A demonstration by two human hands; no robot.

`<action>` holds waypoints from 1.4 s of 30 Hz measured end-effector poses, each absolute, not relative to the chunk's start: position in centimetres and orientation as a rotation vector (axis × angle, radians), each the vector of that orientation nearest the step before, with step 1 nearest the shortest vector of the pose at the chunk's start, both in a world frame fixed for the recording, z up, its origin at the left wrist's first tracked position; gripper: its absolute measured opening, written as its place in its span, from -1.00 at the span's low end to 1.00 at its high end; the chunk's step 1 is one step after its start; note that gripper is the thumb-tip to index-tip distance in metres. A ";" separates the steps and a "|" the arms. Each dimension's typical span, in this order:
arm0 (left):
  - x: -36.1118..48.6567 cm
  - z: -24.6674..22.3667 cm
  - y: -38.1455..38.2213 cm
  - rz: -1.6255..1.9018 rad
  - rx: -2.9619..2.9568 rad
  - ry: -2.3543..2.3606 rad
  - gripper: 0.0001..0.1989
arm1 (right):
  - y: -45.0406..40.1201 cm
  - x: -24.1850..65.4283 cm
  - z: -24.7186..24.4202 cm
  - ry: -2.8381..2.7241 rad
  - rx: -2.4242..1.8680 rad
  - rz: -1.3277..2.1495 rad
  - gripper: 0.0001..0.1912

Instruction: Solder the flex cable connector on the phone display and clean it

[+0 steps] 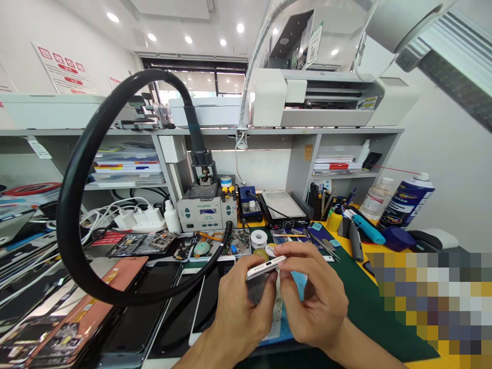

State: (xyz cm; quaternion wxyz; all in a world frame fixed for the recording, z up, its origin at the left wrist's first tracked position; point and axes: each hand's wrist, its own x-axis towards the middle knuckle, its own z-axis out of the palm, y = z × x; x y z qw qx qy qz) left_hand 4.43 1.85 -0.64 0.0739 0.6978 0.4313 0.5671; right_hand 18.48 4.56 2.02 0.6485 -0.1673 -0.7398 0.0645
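A white smartphone [266, 267] is held up in front of me, its bottom edge with the charging port and speaker holes facing me. My left hand [242, 300] is closed around its left side, thumb underneath. At the phone's right end, my right hand [319, 289] has its fingers bent and its fingertips on the corner. Whether a small part is also between those fingertips is hidden. Just behind the phone are a white spool [259, 238] and a small round yellowish item [261, 253]. Under my hands lies a blue work pad [300, 282], partly covered.
A thick black hose [71, 205] loops at left from the hot-air station [205, 212]. Several phones and phone parts [126, 307] cover the left bench. A hot plate [284, 207] stands behind. At right are tools [355, 238] and a blue spray can [407, 200] on the green mat's [380, 318] far side.
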 end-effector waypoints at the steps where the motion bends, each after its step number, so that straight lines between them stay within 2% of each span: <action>1: 4.4 -0.6 1.8 1.692 2.095 1.293 -0.70 | 4.5 18.5 2.0 -1.692 -0.379 0.154 -0.58; 5: 4.4 -0.8 1.9 1.676 2.113 1.274 -0.70 | 4.0 18.2 1.9 -1.715 -0.370 0.238 -0.60; 15: 4.3 -1.0 1.6 1.688 2.181 1.151 -0.55 | 2.9 16.7 1.5 -1.596 -0.381 0.378 -0.64; 23: 4.2 -1.1 1.6 1.727 2.272 1.149 -0.48 | 2.7 16.1 1.5 -1.529 -0.346 0.366 -0.62; 32: 5.0 -1.1 1.1 1.903 2.302 1.409 -0.65 | 2.6 15.8 1.4 -1.473 -0.362 0.275 -0.66; 42: 4.9 -1.0 1.4 1.937 2.348 1.311 -0.74 | 3.5 16.7 1.4 -1.582 -0.274 0.254 -0.60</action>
